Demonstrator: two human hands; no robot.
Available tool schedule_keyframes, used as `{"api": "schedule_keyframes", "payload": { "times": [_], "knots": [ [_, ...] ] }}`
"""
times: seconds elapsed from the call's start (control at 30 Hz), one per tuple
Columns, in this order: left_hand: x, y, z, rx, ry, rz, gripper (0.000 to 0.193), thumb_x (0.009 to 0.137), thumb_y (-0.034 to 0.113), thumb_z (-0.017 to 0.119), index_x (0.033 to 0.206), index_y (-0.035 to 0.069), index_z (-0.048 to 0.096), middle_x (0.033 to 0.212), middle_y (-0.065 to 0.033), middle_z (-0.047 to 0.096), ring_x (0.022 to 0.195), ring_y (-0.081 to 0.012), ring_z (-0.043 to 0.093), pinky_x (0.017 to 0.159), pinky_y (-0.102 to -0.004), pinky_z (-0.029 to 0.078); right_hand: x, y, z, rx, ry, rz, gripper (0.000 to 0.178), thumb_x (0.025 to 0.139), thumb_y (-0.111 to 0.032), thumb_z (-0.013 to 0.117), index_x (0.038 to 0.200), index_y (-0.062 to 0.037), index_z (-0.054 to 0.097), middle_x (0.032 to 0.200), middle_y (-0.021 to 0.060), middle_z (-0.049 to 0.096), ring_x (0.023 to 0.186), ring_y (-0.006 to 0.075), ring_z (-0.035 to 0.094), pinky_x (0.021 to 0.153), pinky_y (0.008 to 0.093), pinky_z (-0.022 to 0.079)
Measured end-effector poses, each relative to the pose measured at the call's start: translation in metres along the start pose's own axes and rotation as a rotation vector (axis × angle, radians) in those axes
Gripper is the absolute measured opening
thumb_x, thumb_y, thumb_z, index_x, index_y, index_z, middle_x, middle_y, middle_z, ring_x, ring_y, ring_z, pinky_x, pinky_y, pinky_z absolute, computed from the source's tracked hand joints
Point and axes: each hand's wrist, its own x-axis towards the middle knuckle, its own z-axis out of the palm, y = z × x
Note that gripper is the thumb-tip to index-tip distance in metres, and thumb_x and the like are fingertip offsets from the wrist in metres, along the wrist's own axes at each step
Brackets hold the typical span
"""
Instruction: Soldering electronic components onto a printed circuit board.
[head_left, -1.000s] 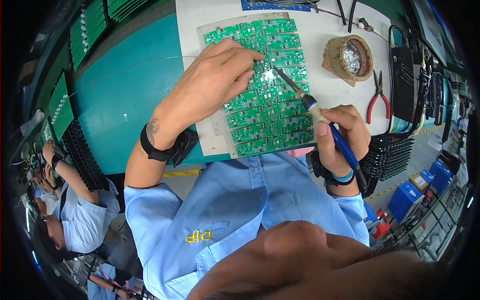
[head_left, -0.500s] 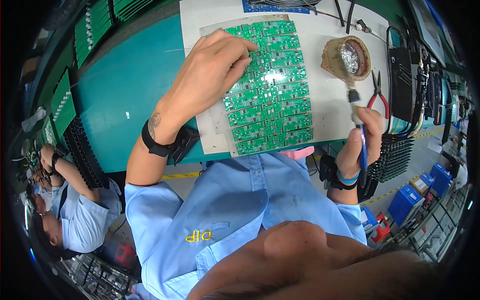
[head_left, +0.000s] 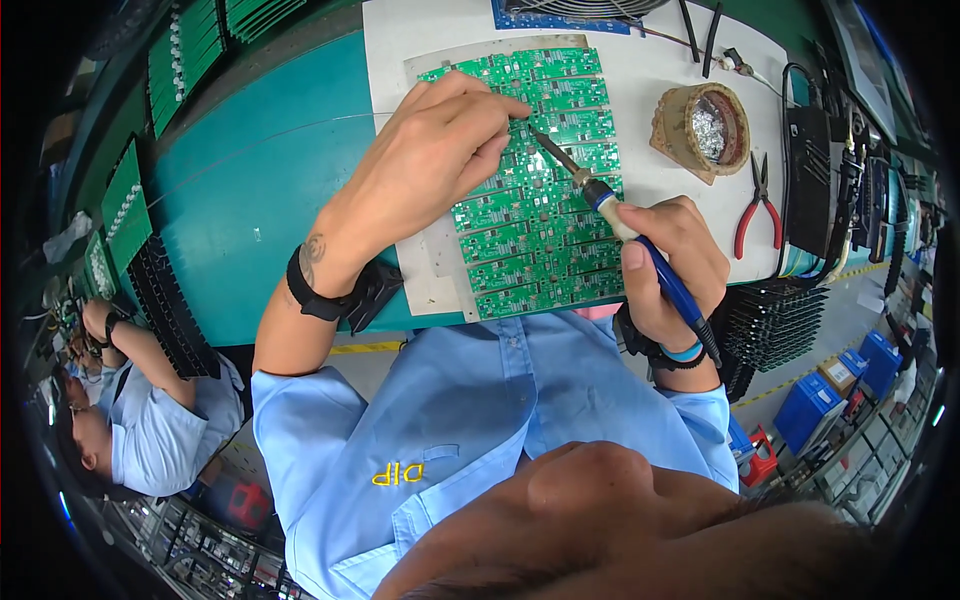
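Note:
My right hand [head_left: 682, 262] grips a soldering iron [head_left: 605, 198] by its blue and white handle. Its metal tip points up and left, at the green circuit board panel [head_left: 550, 238], close to my left fingertips. My left hand [head_left: 440, 145] rests over the panel's upper left part, thumb and forefinger pinched together. A thin solder wire [head_left: 290, 128] runs in from the left to this hand; its end at the fingers is too small to make out. The panel, made of several joined strips with small parts, lies on a pale plate.
A brown pot [head_left: 740, 125] with silvery scraps stands at the right, beside red-handled pliers [head_left: 758, 210]. Black equipment with cables [head_left: 808, 180] lines the right edge. A fan guard [head_left: 585, 8] lies at the back. More boards [head_left: 127, 205] stand left, where another person [head_left: 165, 430] sits.
My right hand has brought the soldering iron from the brown pot leftward to the panel, its tip now near my left fingers. The left hand has barely shifted.

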Motion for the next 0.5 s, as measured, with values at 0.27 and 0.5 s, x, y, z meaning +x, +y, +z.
{"api": "schedule_keyframes", "payload": {
  "times": [0.27, 0.5],
  "knots": [
    [-0.0001, -0.0007, 0.0015, -0.014, 0.011, -0.004, 0.023, 0.087, 0.001, 0.071, 0.110, 0.003, 0.070, 0.090, -0.0080, 0.070, 0.100, -0.0280, 0.067, 0.090, -0.0415, 0.053, 0.0020, 0.0029, 0.0023, -0.011, -0.018, -0.003, 0.026, 0.080, 0.000, 0.073, 0.105, 0.0026, 0.074, 0.081, 0.0112, 0.070, 0.069, 0.0247, 0.062, 0.068, 0.0350, 0.048],
    [-0.0003, -0.0020, 0.0013, -0.019, 0.006, 0.000, 0.024, 0.087, 0.000, 0.070, 0.110, 0.003, 0.070, 0.092, -0.0086, 0.071, 0.101, -0.0281, 0.067, 0.090, -0.0415, 0.053, 0.0007, 0.0041, 0.0017, -0.018, -0.074, -0.002, 0.022, 0.089, -0.007, 0.070, 0.107, 0.0067, 0.072, 0.088, 0.0176, 0.070, 0.073, 0.0257, 0.060, 0.067, 0.0334, 0.047]
  ]
}}
